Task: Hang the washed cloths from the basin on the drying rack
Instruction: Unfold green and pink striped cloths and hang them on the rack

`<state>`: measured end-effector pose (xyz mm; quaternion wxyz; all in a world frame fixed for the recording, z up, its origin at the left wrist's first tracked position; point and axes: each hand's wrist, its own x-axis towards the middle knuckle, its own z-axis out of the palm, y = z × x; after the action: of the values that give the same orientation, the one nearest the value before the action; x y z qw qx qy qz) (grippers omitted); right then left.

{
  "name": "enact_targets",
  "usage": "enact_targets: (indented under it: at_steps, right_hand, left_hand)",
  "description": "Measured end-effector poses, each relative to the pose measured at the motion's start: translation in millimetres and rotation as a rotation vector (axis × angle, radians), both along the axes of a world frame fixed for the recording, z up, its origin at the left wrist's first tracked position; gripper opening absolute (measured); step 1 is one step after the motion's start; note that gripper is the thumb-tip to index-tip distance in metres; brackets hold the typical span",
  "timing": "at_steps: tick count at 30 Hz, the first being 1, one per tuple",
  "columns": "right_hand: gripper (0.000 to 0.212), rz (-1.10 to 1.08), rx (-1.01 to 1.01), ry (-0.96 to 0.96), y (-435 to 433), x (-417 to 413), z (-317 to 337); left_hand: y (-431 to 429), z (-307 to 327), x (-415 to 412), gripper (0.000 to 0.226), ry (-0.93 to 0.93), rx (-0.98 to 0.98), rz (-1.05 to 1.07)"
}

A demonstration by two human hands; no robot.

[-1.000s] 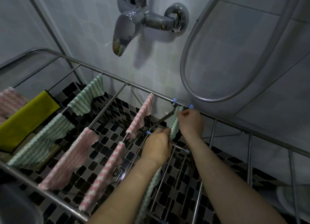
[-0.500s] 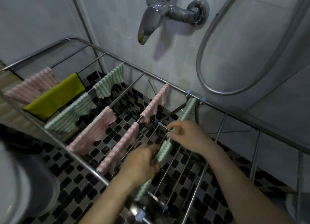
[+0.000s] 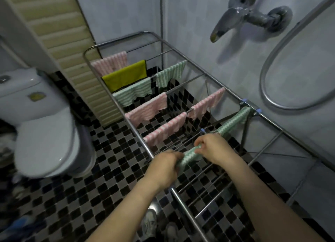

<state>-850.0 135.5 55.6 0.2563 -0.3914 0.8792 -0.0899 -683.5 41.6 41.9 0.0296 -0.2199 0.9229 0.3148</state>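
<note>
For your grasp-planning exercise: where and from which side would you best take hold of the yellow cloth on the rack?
Grip the yellow cloth at its near hanging edge, reaching from above on the open toilet side. It lies draped flat over a rail of the drying rack, so the loose lower hem gives free fabric to pinch.

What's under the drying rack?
Under the drying rack, black-and-white floor tiles show between the bars. The hanging cloths and both hands cover the floor beneath them.
</note>
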Motion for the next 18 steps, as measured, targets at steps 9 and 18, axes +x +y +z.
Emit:
enact_targets:
  at_steps: [9, 18]
  right_hand:
    - [0.023, 0.06, -0.335, -0.149, -34.2, 51.8, 24.0]
    - [0.014, 0.381, -0.439, -0.284, -125.9, 190.7, 44.5]
  left_hand:
    - [-12.8, 16.8, 69.8, 0.025, 0.238, 0.056, 0.363]
    - [-47.4, 39.4, 212.4, 0.025, 0.335, 0.002, 0.798]
